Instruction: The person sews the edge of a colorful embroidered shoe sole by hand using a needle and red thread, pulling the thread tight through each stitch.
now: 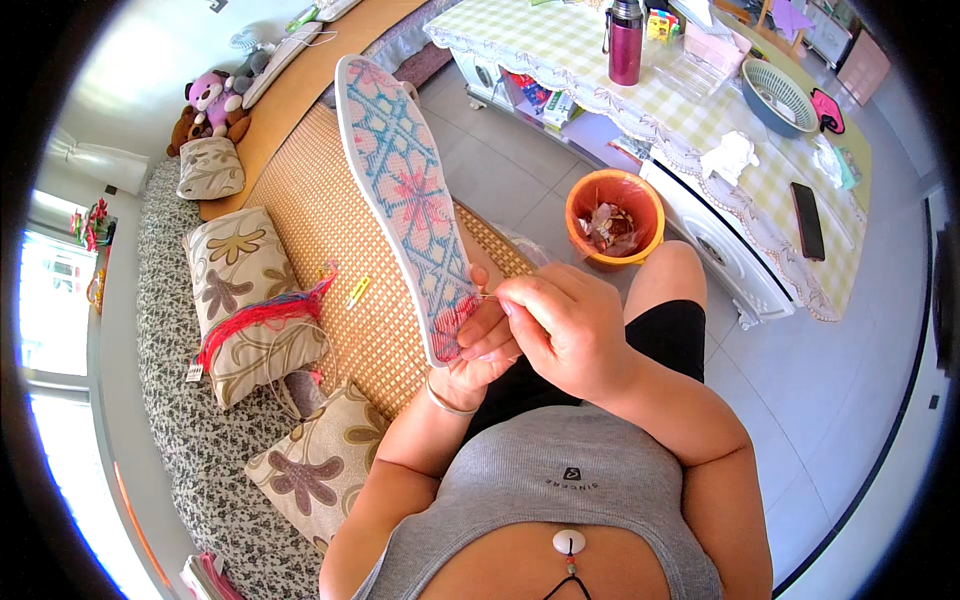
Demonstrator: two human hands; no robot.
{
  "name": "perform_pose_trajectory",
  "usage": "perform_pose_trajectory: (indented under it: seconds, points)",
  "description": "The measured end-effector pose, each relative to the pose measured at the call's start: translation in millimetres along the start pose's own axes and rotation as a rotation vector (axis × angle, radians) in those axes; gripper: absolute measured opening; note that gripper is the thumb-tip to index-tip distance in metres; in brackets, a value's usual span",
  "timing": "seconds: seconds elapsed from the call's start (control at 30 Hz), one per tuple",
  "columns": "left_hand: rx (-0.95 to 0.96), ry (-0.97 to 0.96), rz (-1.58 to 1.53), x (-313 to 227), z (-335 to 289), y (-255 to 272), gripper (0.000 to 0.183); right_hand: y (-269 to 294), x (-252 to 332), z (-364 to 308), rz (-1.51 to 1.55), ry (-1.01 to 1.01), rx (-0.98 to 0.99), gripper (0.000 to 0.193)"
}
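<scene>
A long embroidered shoe insole [400,190] with a white rim stands out in front of me, patterned in blue crossing lines, pink flowers and a red patch at its near end. Around that near end my left hand [482,348] is closed, fingers across the red part. Just to its right, my right hand [572,318] pinches thumb against forefinger at the insole's edge. A thin pale strand [487,296] runs from the pinch to the insole; whether it is needle or thread is too fine to tell.
On the woven sofa mat [330,200] at left lie patterned cushions [245,260], a bundle of red and coloured threads [265,315] and a small yellow tool [358,291]. An orange bin [615,215] stands ahead. The checked table [690,120] holds a flask [625,45], basket [778,98] and phone [807,220].
</scene>
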State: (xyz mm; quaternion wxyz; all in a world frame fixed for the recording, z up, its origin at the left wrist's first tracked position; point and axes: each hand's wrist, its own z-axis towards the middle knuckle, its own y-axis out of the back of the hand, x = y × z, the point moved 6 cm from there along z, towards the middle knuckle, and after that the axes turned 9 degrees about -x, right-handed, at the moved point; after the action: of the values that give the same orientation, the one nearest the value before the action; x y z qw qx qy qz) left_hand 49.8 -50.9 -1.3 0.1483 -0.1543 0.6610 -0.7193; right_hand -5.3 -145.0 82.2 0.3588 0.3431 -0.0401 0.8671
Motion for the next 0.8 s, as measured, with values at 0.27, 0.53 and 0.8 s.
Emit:
perform_pose_trajectory:
  seconds: [0.27, 0.53, 0.8]
  points:
    - [-0.079, -0.052, 0.021, 1, -4, 3, 0.030, -1, 3, -1, -0.027, 0.019, 0.012, 0.013]
    - [-0.072, -0.038, 0.092, 1, -3, -1, 0.027, -1, 3, -2, -0.044, 0.028, 0.044, 0.017]
    - [-0.212, -0.294, 0.495, -10, -3, -6, 0.027, -4, -25, -18, 0.414, -0.557, 0.047, 0.016]
